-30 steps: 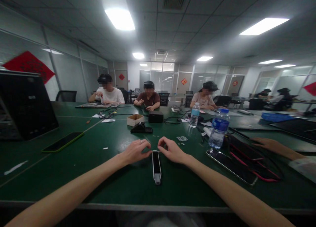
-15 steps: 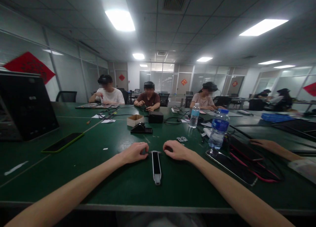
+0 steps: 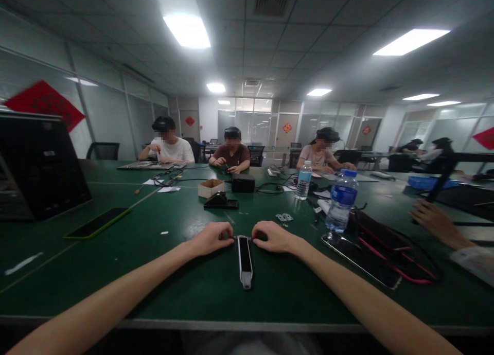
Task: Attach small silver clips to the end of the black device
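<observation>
Green tabletop [image 3: 116,272] fills the big office; a long black gadget [image 3: 244,260] lies flat near the front edge, pointing away; left hand [image 3: 210,238] and right hand [image 3: 272,236] rest curled on the tabletop, each grip pinching its far end, likely to stay steady.

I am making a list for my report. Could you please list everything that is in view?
table: one, green, under everything
slim device: one, black with pale edges, between the hands
water bottles: two, clear with blue labels, right of centre
green phone: one, green-edged, left
dark phone: one, black, right of the device
cardboard box: one, brown, centre back
seated people: three, far side
co-worker's hand: one, right edge
left hand: one, curled, at the device's far end
right hand: one, curled, same end
</observation>
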Available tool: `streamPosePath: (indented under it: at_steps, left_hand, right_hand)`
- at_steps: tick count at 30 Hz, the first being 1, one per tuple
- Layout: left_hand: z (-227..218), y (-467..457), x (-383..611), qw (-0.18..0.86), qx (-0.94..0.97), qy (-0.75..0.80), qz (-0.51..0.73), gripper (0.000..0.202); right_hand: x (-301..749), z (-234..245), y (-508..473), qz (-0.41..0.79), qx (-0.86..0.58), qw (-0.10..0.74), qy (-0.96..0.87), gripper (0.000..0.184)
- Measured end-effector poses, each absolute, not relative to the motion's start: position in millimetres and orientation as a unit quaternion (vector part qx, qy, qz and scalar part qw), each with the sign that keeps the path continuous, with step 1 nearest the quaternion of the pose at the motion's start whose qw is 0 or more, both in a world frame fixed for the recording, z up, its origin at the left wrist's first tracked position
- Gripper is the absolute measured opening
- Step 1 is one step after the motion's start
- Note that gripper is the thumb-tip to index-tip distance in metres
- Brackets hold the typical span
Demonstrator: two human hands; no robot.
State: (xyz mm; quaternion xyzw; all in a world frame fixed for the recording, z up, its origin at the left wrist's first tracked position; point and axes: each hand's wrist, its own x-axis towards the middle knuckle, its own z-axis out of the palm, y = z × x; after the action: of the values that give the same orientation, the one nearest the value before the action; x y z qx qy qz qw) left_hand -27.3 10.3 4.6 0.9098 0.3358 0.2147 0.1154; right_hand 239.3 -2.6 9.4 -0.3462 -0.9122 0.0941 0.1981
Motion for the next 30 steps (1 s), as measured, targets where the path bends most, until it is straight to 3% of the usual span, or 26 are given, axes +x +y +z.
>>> streamPosePath:
  at_steps: [30]
  left_hand:
    - [5.5,3.7,-21.0,0.171,0.888,0.351,0.244,0.014]
  right_hand:
    - [233.9,9.1,-4.4,0.082,-0.348,0.2,-0.912,0.008]
